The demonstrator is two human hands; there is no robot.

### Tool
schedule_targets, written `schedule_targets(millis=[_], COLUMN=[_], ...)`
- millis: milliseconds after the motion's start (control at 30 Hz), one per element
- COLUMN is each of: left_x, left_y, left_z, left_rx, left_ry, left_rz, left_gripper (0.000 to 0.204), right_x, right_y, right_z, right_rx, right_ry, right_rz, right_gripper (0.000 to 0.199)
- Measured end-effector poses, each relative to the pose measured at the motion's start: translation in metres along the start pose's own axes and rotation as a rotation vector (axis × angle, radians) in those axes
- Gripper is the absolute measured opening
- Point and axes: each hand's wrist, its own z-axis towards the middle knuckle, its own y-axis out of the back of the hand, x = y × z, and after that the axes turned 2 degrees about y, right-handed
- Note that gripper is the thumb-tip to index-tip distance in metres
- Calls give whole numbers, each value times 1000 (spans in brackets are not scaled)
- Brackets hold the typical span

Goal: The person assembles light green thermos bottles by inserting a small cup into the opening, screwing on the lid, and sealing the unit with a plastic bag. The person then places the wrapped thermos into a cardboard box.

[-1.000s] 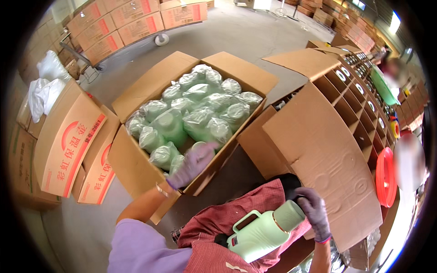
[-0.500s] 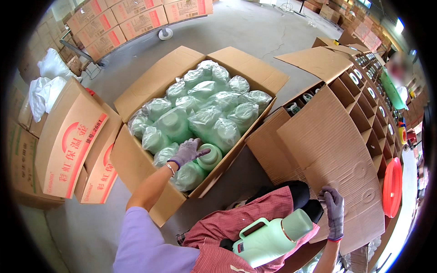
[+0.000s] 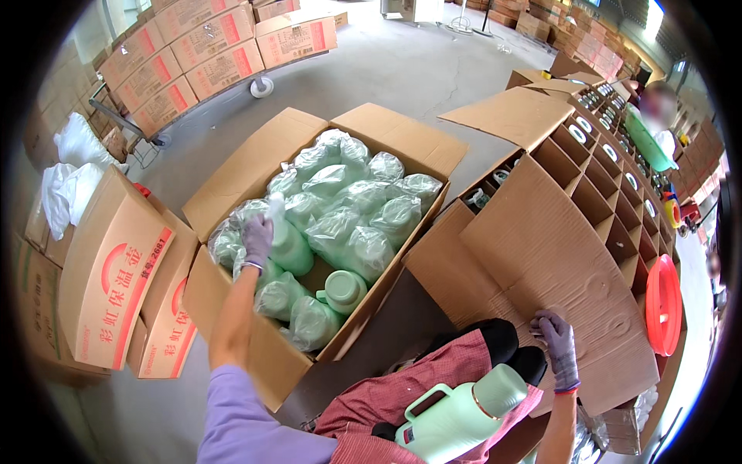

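Warehouse floor, grey concrete, w/ stacked cartons [image 3: 224, 46] on a trolley at the back and more printed cartons [image 3: 116, 271] lying at the left. Centre: big open box [image 3: 309, 232] packed w/ pale green flasks in clear plastic bags [image 3: 348, 224]. Left hand [image 3: 257, 236], gloved, is closed round the top of one bagged flask [image 3: 286, 243] near the box's left side, seemingly lifting it upright out of the pack. Next to it one flask [image 3: 342, 290] sits unbagged, lid up. Right hand [image 3: 558, 348], gloved, lies flat w/ fingers spread on the flap of the divider carton [image 3: 556, 247] at right, gripping nothing. An unwrapped green flask w/ handle [image 3: 456, 417] lies across the lap on the red apron [image 3: 433, 387].

Progress, judging by this: early. Approx. one flask out and unwrapped, a second in hand, most still bagged in the box. Near divider cells look empty; the far ones hold items.
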Motion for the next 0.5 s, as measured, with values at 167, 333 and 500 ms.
schedule_targets(millis=[167, 333, 500], left_x=[-149, -293, -388], left_y=[106, 139, 110], left_z=[-51, -118, -126], left_rx=[508, 278, 1162], left_ry=[-462, -914, -462], left_rz=[-1041, -1149, -1921], left_gripper=[25, 26, 39], right_x=[73, 114, 93], right_y=[-47, -126, -176], right_z=[-21, -12, -10], right_rx=[160, 180, 41], right_ry=[367, 1196, 1080], right_rz=[-389, -927, -496], right_gripper=[43, 109, 87])
